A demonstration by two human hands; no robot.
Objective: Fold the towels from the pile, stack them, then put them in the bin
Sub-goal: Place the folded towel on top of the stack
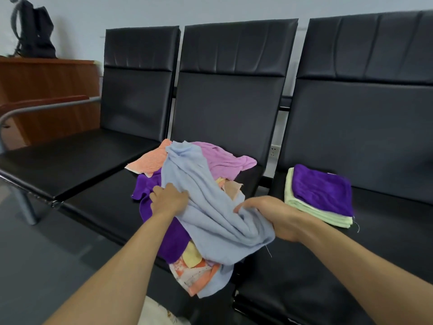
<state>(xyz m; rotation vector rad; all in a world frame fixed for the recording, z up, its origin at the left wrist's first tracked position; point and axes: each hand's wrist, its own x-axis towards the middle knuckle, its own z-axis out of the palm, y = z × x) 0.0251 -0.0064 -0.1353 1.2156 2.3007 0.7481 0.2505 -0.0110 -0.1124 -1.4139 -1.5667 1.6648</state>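
Note:
A loose pile of towels [206, 266] lies on the middle black seat: purple, pink, peach, yellow and patterned ones. On top of it stretches a light blue towel [206, 207]. My left hand [169, 199] grips its left side, fingers curled into the cloth. My right hand [269, 215] holds its bunched right edge, just off the pile's right side. On the right seat sits a stack of folded towels [321, 195], a purple one over pale green ones. No bin is in view.
Three joined black seats [82, 160] stand with their backs toward a pale wall. A metal armrest [42, 106] ends the row at the left. Behind it stands a wooden cabinet [46, 90] with a dark backpack [32, 29] on top. Grey floor lies at the lower left.

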